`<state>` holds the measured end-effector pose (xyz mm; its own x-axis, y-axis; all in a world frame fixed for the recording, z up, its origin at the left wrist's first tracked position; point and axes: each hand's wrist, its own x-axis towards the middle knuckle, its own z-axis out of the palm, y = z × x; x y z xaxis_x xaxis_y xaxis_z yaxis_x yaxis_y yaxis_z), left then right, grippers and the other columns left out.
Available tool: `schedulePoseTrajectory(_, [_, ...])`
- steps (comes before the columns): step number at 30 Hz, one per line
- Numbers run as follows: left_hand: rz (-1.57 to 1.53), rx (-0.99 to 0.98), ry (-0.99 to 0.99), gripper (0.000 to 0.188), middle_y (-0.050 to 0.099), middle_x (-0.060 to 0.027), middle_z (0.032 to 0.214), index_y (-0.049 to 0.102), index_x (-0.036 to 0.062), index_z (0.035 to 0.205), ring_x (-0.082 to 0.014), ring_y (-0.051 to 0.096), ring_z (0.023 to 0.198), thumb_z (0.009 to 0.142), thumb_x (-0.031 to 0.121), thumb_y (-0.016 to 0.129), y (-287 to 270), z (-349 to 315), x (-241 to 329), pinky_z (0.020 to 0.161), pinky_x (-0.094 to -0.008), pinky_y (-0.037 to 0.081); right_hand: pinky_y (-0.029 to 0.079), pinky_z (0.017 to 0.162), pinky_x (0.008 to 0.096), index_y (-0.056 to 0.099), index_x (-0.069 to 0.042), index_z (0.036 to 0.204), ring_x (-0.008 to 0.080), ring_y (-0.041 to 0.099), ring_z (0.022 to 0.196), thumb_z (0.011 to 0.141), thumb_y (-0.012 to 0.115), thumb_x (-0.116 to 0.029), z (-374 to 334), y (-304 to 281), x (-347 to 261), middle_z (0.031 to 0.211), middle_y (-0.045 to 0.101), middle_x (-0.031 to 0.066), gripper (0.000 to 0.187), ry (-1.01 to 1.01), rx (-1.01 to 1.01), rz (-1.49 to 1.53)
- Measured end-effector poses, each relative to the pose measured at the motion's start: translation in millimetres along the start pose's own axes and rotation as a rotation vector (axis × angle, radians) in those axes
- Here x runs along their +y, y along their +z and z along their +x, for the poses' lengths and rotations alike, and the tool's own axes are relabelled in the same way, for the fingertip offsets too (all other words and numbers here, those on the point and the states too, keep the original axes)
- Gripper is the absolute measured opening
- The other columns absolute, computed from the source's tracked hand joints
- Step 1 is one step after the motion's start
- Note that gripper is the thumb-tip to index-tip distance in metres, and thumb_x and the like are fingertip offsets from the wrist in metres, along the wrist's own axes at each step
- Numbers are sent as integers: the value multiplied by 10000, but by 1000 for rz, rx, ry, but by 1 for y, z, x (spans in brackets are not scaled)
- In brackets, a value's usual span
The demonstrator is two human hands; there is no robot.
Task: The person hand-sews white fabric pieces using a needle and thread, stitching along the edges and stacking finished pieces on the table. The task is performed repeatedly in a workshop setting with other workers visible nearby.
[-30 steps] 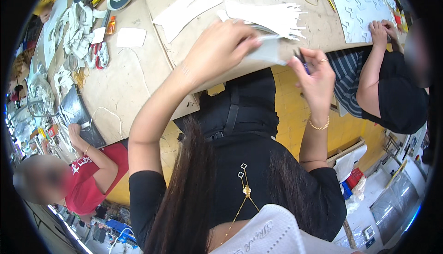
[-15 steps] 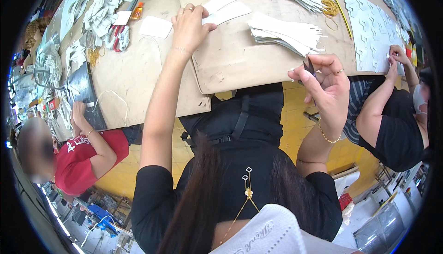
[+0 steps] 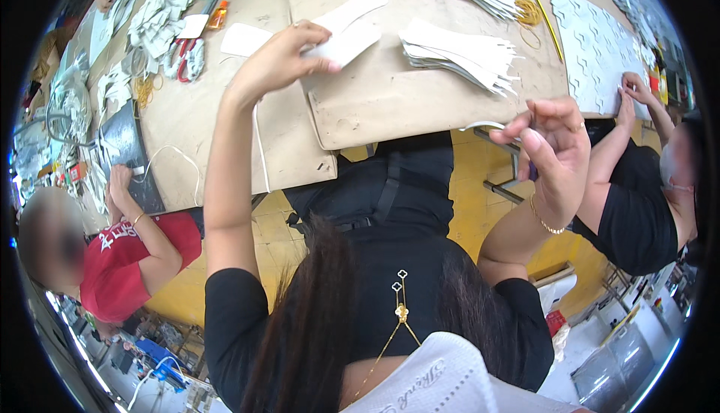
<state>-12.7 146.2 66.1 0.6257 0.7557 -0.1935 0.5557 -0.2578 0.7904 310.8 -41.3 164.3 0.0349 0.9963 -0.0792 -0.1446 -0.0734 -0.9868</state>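
Note:
My left hand (image 3: 281, 61) is closed over the near end of a flat white piece (image 3: 354, 43) on the board-covered table, thumb on the near side and fingers on the far side. A second white strip (image 3: 356, 7) lies just beyond it, and another white piece (image 3: 244, 39) is partly hidden behind that hand. In front of the table edge, my right hand (image 3: 553, 143) pinches a thin white cord (image 3: 482, 124), its end sticking out to the left. Something small and dark purple (image 3: 533, 171) shows in the same palm, mostly covered by fingers.
Two stacks of white pieces (image 3: 454, 55) with stringy ends lie right of centre. Yellow rubber bands (image 3: 528, 12) and a yellow pencil-like stick (image 3: 547, 27) are beyond. Red-handled scissors (image 3: 182, 59) and an orange bottle (image 3: 218, 16) lie left. Co-workers sit on both sides.
My left hand has drawn back leftward, and the near white piece has slid with it. My right hand moved right and down; the white cord now shows, and the dark pointed blades no longer do.

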Motion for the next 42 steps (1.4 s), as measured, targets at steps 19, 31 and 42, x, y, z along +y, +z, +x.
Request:
schedulePoseTrajectory(19, [-742, 189, -120, 212, 693, -20, 858, 763, -23, 1010, -78, 589, 789, 965, 176, 704, 97, -45, 71, 722, -248, 486, 338, 477, 169, 682, -24, 1127, -9, 406, 545, 871, 816, -177, 77, 51, 58, 799, 521, -61, 327, 124, -122, -163])
schedulePoseTrajectory(31, [316, 320, -51, 466, 559, -140, 1382, 642, 43, 1265, -330, 537, 1211, 857, 231, 765, 134, -73, 49, 996, -444, 436, 452, 551, 196, 671, -7, 986, 86, 638, 680, 900, 748, -85, 65, 37, 65, 867, 687, 75, 140, -19, -156, -61])
schedulePoseTrajectory(42, [512, 468, 233, 325, 633, -100, 1261, 681, 44, 1164, -285, 575, 1198, 869, 167, 737, 122, -95, -7, 1016, -441, 430, 354, 423, 175, 695, -38, 988, 24, 475, 456, 932, 719, -204, 69, 37, 54, 720, 681, 19, 176, 371, -352, -232])
